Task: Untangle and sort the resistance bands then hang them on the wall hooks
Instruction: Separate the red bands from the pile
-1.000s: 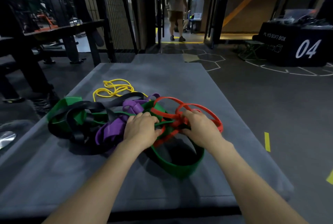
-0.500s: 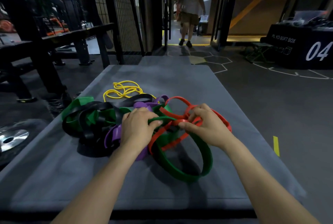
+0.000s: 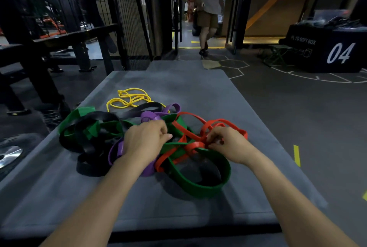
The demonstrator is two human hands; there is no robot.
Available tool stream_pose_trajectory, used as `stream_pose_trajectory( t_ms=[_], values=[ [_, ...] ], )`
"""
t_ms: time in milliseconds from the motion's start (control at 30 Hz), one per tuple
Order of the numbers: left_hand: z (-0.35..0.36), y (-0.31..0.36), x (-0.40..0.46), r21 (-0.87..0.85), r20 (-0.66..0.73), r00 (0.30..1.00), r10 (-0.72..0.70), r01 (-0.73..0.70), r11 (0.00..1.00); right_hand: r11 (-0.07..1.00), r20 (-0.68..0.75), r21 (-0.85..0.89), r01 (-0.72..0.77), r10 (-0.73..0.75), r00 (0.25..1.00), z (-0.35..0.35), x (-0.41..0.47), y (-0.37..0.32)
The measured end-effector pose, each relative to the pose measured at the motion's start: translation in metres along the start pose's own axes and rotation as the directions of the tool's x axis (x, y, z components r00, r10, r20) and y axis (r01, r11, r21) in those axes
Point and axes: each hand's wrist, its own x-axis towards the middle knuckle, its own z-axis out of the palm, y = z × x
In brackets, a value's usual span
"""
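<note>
A knotted heap of resistance bands lies on a grey mat (image 3: 178, 85). A thin yellow band (image 3: 129, 97) sits at the far side. A black band (image 3: 87, 147) and a wide green band (image 3: 200, 187) loop through a purple band (image 3: 151, 115) and a red band (image 3: 210, 123). My left hand (image 3: 145, 141) rests on the middle of the heap, fingers closed over the green and purple bands. My right hand (image 3: 228, 143) pinches the red band where it crosses the green one. No wall hooks are in view.
A person (image 3: 208, 8) walks away through the doorway ahead. A black box marked 04 (image 3: 325, 48) stands at the right. A bench frame (image 3: 59, 52) and a wire mesh partition (image 3: 119, 8) are at the left, and a metal weight plate (image 3: 8, 155) lies on the floor.
My right hand has shifted right and now pinches the red band at its knot. The green loop near me has spread wider. The person has walked farther away.
</note>
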Motion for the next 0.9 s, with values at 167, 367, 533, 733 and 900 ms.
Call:
stream_pose_trajectory(
  t_ms=[167, 367, 533, 733, 900],
  values=[
    [0.008, 0.017, 0.022, -0.095, 0.123, 0.943, 0.308, -0.298, 0.95, 0.997, 0.084, 0.054, 0.059, -0.064, 0.994, -0.003, -0.004, -0.006],
    [0.026, 0.033, 0.045, -0.019, 0.471, 0.82, 0.325, -0.359, 0.933, 0.983, 0.139, 0.113, 0.144, -0.159, 0.977, -0.007, -0.004, -0.013],
    [0.024, 0.024, 0.05, -0.08, 0.305, 0.905, 0.297, -0.287, 0.955, 0.971, -0.097, 0.214, 0.104, -0.085, 0.992, -0.007, 0.001, 0.002],
    [0.016, 0.021, 0.042, -0.826, 0.142, 0.954, 0.265, -0.033, 0.562, 0.969, -0.162, 0.246, -0.004, 0.045, 0.986, -0.004, 0.007, 0.004],
    [0.007, 0.023, 0.038, -0.973, 0.079, 0.995, 0.055, 0.065, 0.219, 0.989, -0.215, 0.146, -0.029, 0.061, 0.975, 0.007, 0.013, -0.005]
  ],
)
